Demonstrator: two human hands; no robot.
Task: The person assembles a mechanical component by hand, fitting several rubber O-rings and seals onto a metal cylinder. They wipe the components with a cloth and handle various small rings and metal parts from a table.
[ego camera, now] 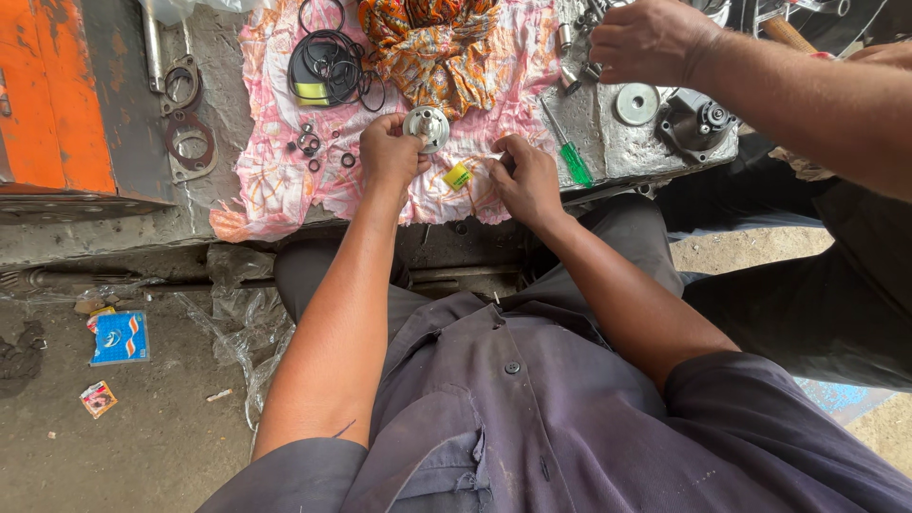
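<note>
My left hand (389, 152) grips a round silver metal part (427, 126) with a raised hub, held on the pink patterned cloth (275, 171). My right hand (525, 180) rests on the same cloth with its fingertips pinched together; what they hold is too small to tell. A small yellow tube (458, 176) lies between my two hands. A green-handled screwdriver (570, 152) lies just right of my right hand.
Black rubber rings (332, 66) and small washers (312, 144) lie on the cloth beside an orange rag (432, 43). Brown gaskets (188, 138) sit at the left. Another person's hand (651, 40) works over metal parts (698, 122) at the right. Litter lies on the ground.
</note>
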